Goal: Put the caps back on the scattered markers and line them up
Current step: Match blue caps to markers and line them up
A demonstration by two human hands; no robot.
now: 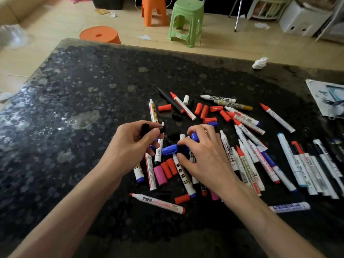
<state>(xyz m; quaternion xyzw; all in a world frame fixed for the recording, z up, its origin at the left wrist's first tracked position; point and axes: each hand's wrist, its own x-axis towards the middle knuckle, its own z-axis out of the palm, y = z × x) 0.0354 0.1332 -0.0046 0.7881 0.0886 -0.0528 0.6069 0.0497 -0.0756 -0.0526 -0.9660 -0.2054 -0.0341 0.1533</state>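
Nearest, a red-tipped whiteboard marker [158,203] lies uncapped on the dark desk [74,108]. Above it the left hand [130,146] has its grip clenched round a black piece [149,128], cap or marker end, I cannot tell. The right hand [204,157] pinches a blue cap [194,136] over the scattered pile [167,170]. Capped markers [316,164] lie side by side at the right. Capping is mid-way; next calls for matching the blue cap to a blue-tipped marker.
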